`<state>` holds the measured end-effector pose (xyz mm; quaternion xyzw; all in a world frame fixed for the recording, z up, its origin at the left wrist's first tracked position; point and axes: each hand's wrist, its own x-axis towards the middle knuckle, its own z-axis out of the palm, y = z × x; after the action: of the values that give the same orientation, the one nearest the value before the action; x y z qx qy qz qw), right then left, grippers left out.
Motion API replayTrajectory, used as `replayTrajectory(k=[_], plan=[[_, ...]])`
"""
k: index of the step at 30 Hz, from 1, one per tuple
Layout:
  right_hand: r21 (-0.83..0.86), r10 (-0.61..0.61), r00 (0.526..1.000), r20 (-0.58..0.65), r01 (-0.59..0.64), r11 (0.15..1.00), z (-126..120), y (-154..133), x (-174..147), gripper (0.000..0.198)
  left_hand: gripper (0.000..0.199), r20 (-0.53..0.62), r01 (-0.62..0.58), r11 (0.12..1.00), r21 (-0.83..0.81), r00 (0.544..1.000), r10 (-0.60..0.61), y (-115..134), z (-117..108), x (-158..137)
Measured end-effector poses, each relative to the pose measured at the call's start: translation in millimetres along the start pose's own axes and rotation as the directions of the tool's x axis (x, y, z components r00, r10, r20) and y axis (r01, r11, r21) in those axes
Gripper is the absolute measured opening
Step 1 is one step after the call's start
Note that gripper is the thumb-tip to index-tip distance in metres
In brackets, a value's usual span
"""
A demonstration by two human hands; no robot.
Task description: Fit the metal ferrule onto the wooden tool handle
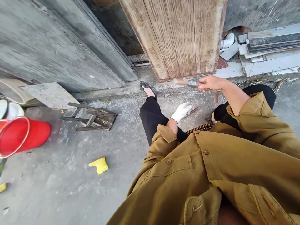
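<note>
The wooden stick wound with wire (pixel 192 83) lies at two o'clock from the middle of my view, my bare right hand (pixel 212 83) closed firmly round it. At seven o'clock from it, my gloved left hand (pixel 183 111) is curled shut on a thin reddish tool (pixel 194 110). The wooden panel (pixel 181 37) stands at twelve, stacked boards (pixel 272 64) toward half past two, the small stool (pixel 99 119) near half past eight.
</note>
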<state>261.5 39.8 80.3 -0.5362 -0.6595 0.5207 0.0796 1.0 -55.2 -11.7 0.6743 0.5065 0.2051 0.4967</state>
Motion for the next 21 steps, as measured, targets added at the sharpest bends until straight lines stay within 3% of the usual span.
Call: replayTrajectory(k=[2, 5, 8, 11, 14, 17, 20, 21], plan=[[-0.059, 0.097, 0.989, -0.115, -0.105, 0.993, 2.0, 2.9, 6.5, 0.017, 0.031, 0.043, 0.018, 0.999, -0.028, 0.999, -0.016, -3.9, 8.1, 7.9], [-0.404, 0.211, 0.964, -0.164, -0.261, 0.877, 10.5, 6.2, 15.4, 0.025, 0.027, 0.055, 0.017, 0.999, -0.052, 0.998, -0.014, -9.4, 14.4, 18.2], [-0.684, 0.277, 0.956, -0.100, -0.268, 0.678, 23.8, 6.3, 18.9, 0.026, 0.023, 0.031, -0.028, 0.998, -0.056, 0.999, 0.029, -16.1, 14.2, 20.3], [-0.764, 0.331, 0.942, 0.063, -0.168, 0.623, 38.8, 7.6, 18.5, 0.012, 0.018, -0.010, -0.057, 0.998, -0.038, 0.998, 0.057, -20.8, 10.9, 17.7], [-0.745, 0.382, 0.883, 0.274, -0.057, 0.665, 48.9, 12.4, 18.0, 0.007, 0.013, -0.061, -0.032, 0.999, -0.042, 0.998, 0.029, -19.5, 5.8, 15.8], [-0.633, 0.360, 0.809, 0.465, 0.019, 0.774, 49.3, 14.0, 16.0, 0.008, 0.014, -0.112, -0.004, 0.995, -0.104, 0.994, -0.007, -13.0, 0.0, 15.3], [-0.407, 0.226, 0.717, 0.660, 0.088, 0.909, 39.0, 7.6, 8.2, 0.012, 0.023, -0.107, 0.034, 0.988, -0.148, 0.993, -0.050, -5.6, -2.6, 14.4], [-0.306, 0.149, 0.713, 0.685, 0.097, 0.947, 33.5, 4.4, 4.6, 0.014, 0.026, -0.084, 0.041, 0.987, -0.154, 0.995, -0.055, -3.6, -2.2, 13.8]])
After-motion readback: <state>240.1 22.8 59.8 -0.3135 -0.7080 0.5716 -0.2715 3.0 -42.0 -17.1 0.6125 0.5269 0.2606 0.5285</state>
